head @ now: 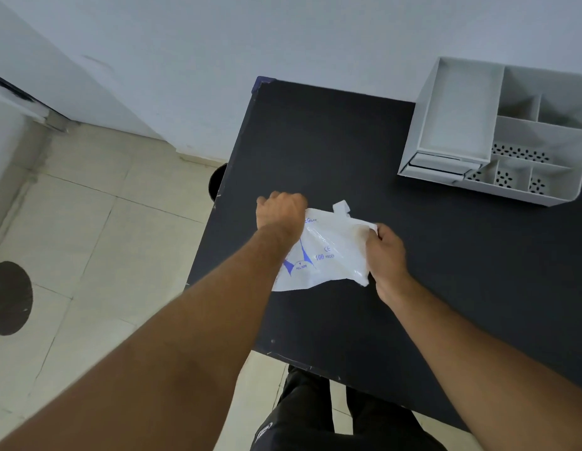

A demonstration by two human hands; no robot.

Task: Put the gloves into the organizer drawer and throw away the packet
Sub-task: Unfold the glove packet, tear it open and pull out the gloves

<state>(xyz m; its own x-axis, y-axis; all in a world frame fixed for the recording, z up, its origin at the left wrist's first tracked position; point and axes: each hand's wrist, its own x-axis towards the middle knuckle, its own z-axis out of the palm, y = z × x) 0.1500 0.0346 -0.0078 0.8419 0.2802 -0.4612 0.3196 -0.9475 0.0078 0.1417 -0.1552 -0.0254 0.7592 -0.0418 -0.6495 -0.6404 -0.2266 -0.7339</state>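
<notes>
A white plastic glove packet (328,252) with blue print lies on the black table (348,141), near its left side. My left hand (280,213) is closed on the packet's far left corner. My right hand (385,252) pinches its right edge. A small white tab (341,207) sticks up at the packet's far edge. The gloves themselves are hidden inside the packet. The white organizer (498,138) stands at the table's far right, with several open compartments on top and a drawer (442,166) at its front left that looks shut.
A dark round bin (218,182) shows partly on the floor beside the table's left edge. A dark round patch (9,297) marks the tiled floor at far left. A white wall runs behind the table. My dark trousers (332,418) stand at the near edge.
</notes>
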